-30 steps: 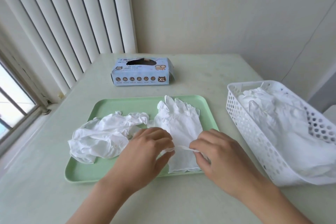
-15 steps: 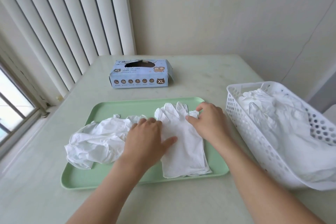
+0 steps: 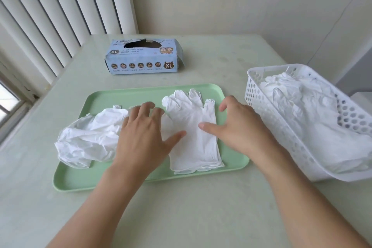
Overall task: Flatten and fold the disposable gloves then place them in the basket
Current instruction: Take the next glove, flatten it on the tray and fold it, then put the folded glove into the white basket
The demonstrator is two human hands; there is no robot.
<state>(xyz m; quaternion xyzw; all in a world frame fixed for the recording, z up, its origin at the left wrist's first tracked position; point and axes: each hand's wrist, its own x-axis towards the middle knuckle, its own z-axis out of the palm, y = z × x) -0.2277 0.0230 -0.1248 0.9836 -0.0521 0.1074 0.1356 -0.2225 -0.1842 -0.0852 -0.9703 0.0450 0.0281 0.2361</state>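
Worktop (image 3: 201,217): under both hands. Basket (image 3: 261,110), right of right hand (image 3: 239,127): several gloves in. Tray (image 3: 124,179): crumpled gloves (image 3: 88,139) beside left hand (image 3: 145,133), unflattened. Flat glove (image 3: 193,127): between spread, empty hands, pressed; folding apparently remains.
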